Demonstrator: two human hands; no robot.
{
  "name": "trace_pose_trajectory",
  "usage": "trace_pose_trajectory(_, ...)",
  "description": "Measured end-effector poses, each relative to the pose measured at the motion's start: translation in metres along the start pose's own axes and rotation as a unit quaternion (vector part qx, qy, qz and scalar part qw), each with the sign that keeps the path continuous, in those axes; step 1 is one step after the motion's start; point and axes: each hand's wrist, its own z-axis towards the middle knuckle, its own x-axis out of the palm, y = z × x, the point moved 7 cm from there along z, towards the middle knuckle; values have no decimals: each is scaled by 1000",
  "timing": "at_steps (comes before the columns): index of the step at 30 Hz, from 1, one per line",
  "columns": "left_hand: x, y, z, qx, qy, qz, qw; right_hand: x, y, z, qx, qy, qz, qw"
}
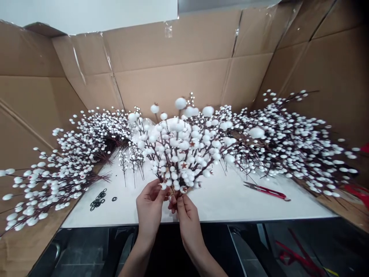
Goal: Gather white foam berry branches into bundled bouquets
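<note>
A full bunch of artificial white berry stems (184, 146) stands upright before me, its brown stalks gathered low near the table's front edge. My right hand (188, 217) is closed round those stalks, with the thumb lying along them. On the other side, my left hand (150, 207) has its fingers curled and pinching at the base of the bunch, just under the lowest berries. Small brown star-shaped tips show on some berries. The exact spot where my left fingertips grip is partly hidden by berries.
Piles of white berry stems lie at the left (69, 165) and right (288, 142). Black rubber rings (98, 200) sit on the white table (225, 204). Red-handled snips (266, 190) rest to the right. Cardboard walls (173, 50) enclose the back and sides.
</note>
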Motion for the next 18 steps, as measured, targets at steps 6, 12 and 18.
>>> trace_pose_trajectory(6,3,7,-3,-38,51,-39,997,4,-4,-2,-1,31,-28,999)
trace_pose_trajectory(12,2,19,-5,-87,118,-59,987,8,-9,0,66,130,34,989)
trace_pose_trajectory(18,9,32,-14,-132,216,-107,961,9,-10,-3,162,224,143,950)
